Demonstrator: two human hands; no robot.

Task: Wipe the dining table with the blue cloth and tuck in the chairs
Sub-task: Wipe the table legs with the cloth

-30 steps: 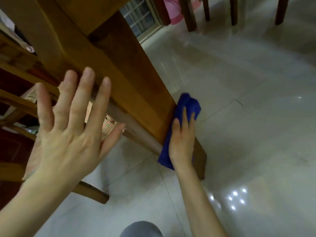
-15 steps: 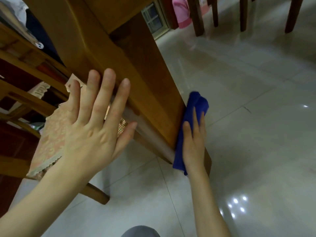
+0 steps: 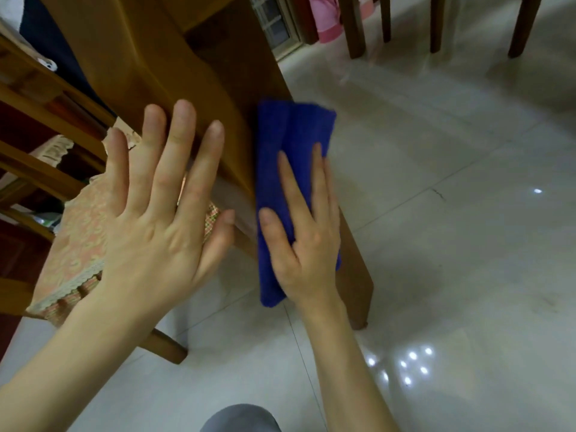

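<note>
The folded blue cloth [image 3: 290,157] lies flat against the outer face of the wooden table leg [image 3: 237,82]. My right hand [image 3: 305,238] presses the cloth to the leg with straight fingers, the thumb on the cloth's left side. My left hand [image 3: 162,219] is spread open with straight fingers in front of the leg's left face; whether it touches the wood I cannot tell. Behind it stands a wooden chair [image 3: 46,176] with a patterned pink seat cover [image 3: 78,244].
Glossy white floor tiles [image 3: 452,244] stretch to the right with light reflections. Dark chair legs [image 3: 355,29] stand at the top right beside a pink object [image 3: 324,20]. A window grille [image 3: 274,23] shows behind the leg. My grey-clad knee [image 3: 240,419] is at the bottom.
My right hand has slid the blue cloth up the table leg, and the cloth now shows its broad face. My left hand has moved right and nearer the leg.
</note>
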